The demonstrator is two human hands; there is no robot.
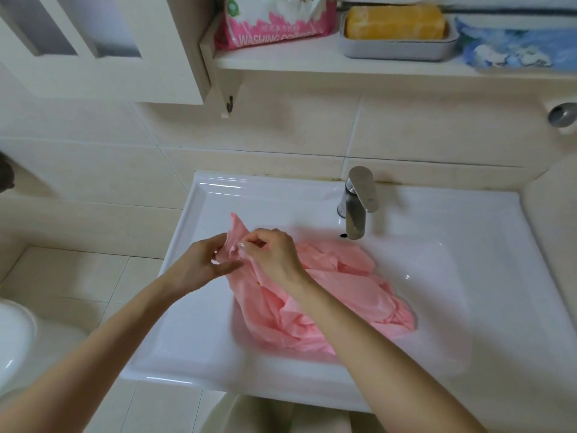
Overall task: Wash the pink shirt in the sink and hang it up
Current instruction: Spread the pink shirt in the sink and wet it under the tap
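Head cam looks down at the white sink (487, 276), with the pink shirt (337, 295) bunched up in the basin. Its long axis runs diagonally, from a lifted corner at centre-left of the frame down to the lower right. Both hands meet at that raised corner: left hand (203, 264) and right hand (271, 254), each with fingers pinched together on the fabric. Faucet (357, 203) sits just above the shirt, no water visible. Up top on the shelf (281, 62) there's a washing powder bag (271, 23) and a yellow soap bar (395, 21) in its dish.
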